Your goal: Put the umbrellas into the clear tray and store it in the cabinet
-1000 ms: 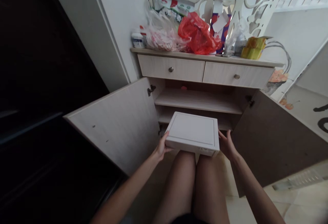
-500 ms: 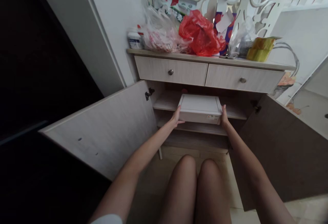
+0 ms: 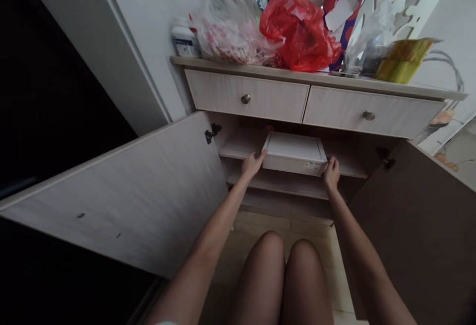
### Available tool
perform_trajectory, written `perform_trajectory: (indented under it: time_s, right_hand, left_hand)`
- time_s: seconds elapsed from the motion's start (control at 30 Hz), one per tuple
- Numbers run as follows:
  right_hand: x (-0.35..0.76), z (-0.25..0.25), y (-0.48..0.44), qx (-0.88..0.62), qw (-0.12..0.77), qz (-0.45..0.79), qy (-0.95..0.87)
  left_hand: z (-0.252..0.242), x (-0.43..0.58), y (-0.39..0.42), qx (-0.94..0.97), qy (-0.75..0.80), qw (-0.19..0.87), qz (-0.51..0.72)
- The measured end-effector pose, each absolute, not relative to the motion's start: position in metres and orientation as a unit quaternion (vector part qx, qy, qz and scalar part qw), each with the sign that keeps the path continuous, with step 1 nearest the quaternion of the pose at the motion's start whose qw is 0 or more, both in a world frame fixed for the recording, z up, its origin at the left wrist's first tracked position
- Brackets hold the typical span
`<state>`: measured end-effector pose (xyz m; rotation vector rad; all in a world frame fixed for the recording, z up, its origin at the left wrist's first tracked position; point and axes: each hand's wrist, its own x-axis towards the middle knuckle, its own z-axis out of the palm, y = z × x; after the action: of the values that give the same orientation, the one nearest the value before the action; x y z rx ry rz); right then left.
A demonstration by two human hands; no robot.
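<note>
A flat white lidded box with a small label on its front juts out over the edge of the upper shelf inside the cabinet. Its left front corner is gripped by my left hand, thumb along the side and fingers curled. At the opposite corner my right hand closes on the box, its fingertips partly hidden. The box lies roughly level between both hands, its rear part inside the cabinet.
The left door and right door stand swung outward on either side. Above are two knobbed drawers. On the cabinet top sit a red plastic bag, a clear bag, a white bottle and a yellow packet.
The box has gone a little deeper into the cabinet, onto the upper shelf. Both hands have shifted their hold to its front corners, and the view has come closer.
</note>
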<state>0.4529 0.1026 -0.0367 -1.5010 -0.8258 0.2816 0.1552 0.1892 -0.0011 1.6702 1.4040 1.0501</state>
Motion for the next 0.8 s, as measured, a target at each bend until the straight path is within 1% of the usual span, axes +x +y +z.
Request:
perform_trajectory:
  time_s: [0.07,0.13,0.3,0.5,0.8]
  right_hand:
    - [0.446,-0.055,0.087,-0.671,0.607,0.063,-0.42]
    - [0.441,-0.066,0.082,-0.681,0.58,0.035,-0.447]
    - [0.453,-0.06,0.111,-0.693,0.561,0.024,-0.453]
    - [0.477,-0.048,0.159,-0.738,0.499,-0.006,-0.453]
    - [0.498,-0.044,0.211,-0.759,0.471,-0.018,-0.449]
  left_hand:
    - [-0.014,0.155,0.181,0.663,0.558,0.25,0.432]
    - [-0.025,0.162,0.178,0.68,0.561,0.207,0.424]
    - [-0.025,0.185,0.207,0.694,0.565,0.207,0.397]
    - [-0.018,0.204,0.259,0.685,0.545,0.26,0.409]
    - [-0.026,0.23,0.302,0.688,0.559,0.241,0.395]
